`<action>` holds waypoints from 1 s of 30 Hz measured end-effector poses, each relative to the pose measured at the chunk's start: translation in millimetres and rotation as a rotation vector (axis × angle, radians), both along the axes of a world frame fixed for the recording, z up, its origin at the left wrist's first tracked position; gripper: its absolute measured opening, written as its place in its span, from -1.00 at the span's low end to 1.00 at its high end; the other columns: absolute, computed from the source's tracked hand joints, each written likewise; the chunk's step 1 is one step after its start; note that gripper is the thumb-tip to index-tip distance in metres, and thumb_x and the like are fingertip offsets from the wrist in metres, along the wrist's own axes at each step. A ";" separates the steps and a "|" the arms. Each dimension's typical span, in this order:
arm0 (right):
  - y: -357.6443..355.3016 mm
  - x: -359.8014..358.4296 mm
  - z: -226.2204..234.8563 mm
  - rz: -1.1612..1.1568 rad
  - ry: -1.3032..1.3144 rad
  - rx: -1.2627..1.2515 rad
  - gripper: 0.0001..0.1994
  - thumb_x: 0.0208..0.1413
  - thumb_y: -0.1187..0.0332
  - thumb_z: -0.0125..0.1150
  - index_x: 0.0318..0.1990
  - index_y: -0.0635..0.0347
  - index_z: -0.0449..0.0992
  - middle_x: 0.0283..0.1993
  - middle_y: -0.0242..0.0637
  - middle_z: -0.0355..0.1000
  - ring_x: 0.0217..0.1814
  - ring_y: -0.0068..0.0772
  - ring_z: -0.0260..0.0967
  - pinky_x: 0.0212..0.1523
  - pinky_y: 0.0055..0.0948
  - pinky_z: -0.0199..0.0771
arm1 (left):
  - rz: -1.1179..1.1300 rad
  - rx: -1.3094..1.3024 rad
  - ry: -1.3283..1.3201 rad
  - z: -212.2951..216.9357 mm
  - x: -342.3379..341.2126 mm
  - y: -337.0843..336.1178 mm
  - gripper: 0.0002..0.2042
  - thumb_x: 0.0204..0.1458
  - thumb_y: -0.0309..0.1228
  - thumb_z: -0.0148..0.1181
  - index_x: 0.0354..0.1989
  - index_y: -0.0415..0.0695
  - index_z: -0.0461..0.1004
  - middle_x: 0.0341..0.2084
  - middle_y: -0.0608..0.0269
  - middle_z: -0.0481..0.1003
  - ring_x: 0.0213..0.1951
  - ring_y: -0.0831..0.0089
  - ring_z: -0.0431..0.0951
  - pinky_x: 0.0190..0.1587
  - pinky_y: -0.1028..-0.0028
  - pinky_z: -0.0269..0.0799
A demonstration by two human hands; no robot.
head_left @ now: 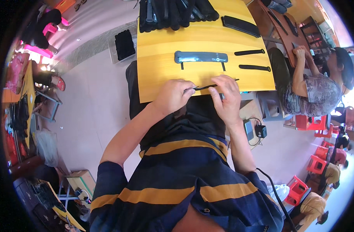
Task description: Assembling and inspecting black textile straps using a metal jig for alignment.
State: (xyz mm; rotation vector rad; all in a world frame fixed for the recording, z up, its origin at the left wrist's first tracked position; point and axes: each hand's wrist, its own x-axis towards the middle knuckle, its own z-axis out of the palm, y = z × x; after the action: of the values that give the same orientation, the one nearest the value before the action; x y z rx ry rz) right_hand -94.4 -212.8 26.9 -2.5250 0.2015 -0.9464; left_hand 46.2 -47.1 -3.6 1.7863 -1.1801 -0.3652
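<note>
A thin black strap (206, 87) stretches between my hands, just over the table's near edge. My left hand (174, 95) pinches its left end. My right hand (227, 97) is closed on the right part, and a dark tip pokes out beyond the fingers. Beyond them, a long dark grey pouch (200, 57) with a shiny face lies flat on the yellow table (157, 77); two short black tabs stick out from its near side. To its right rest two loose black straps, one farther (249, 52) and one nearer (254, 68).
A heap of black pouches (173, 15) covers the table's far left, with a black stack (241, 26) at far right. Left of the table, a clear bin (115, 52) holds black pieces. A co-worker (316, 87) sits at right, near red stools (310, 123).
</note>
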 end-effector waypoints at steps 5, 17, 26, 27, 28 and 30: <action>-7.4 17.3 -21.3 0.125 0.264 -0.058 -0.80 0.03 0.34 0.42 -0.16 0.02 0.65 -0.19 -0.34 0.58 -0.03 -0.17 0.52 0.19 -0.01 0.39 | 0.027 0.105 -0.121 -0.4 4.0 3.4 -0.84 0.11 -0.36 0.23 -0.28 -0.17 0.63 -0.41 -0.05 0.60 -0.31 -0.02 0.63 -0.20 0.13 0.53; -1.9 24.1 -43.6 0.178 0.177 0.047 -0.86 -0.01 0.48 0.43 -0.26 0.17 0.67 -0.29 -0.27 0.59 -0.16 -0.17 0.55 -0.11 -0.25 0.53 | 0.066 0.227 -0.381 0.9 10.8 30.4 -0.78 0.25 -0.35 0.01 -0.15 -0.09 0.60 -0.47 0.01 0.61 -0.41 0.02 0.64 -0.40 0.10 0.50; -3.5 27.0 -42.1 0.192 0.185 0.062 -0.87 0.00 0.45 0.43 -0.26 0.18 0.66 -0.28 -0.28 0.59 -0.18 -0.15 0.53 -0.12 -0.25 0.52 | 0.015 0.378 -0.418 14.4 -1.9 26.6 -0.78 0.15 -0.36 0.22 -0.05 -0.03 0.64 -0.40 0.13 0.64 -0.36 0.15 0.66 -0.32 0.17 0.54; -3.5 27.7 -43.3 0.189 0.183 0.064 -0.87 0.00 0.45 0.43 -0.26 0.18 0.66 -0.28 -0.28 0.59 -0.18 -0.15 0.53 -0.12 -0.25 0.52 | 0.011 0.379 -0.420 12.1 -1.6 25.7 -0.78 0.15 -0.36 0.22 -0.05 -0.03 0.64 -0.40 0.13 0.64 -0.36 0.15 0.66 -0.32 0.17 0.54; -2.5 28.7 -45.0 0.188 0.162 0.066 -0.87 -0.02 0.44 0.43 -0.28 0.16 0.66 -0.29 -0.28 0.57 -0.19 -0.14 0.52 -0.15 -0.23 0.52 | 0.013 0.327 -0.427 9.4 -1.1 25.1 -0.78 0.16 -0.36 0.21 -0.05 -0.03 0.64 -0.42 0.13 0.63 -0.38 0.15 0.65 -0.35 0.17 0.53; -2.5 29.5 -46.3 0.184 0.139 0.070 -0.87 -0.04 0.43 0.43 -0.30 0.14 0.65 -0.31 -0.29 0.55 -0.20 -0.14 0.51 -0.18 -0.22 0.52 | 0.011 0.278 -0.437 7.2 -0.6 24.1 -0.78 0.17 -0.36 0.20 -0.05 -0.02 0.65 -0.44 0.13 0.63 -0.40 0.15 0.65 -0.37 0.17 0.52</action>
State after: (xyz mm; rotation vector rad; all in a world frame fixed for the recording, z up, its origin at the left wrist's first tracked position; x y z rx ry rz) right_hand -64.9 -215.3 -19.4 -2.4960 0.0419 -0.6818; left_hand 45.6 -22.9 3.6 2.1868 -1.4743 -0.1364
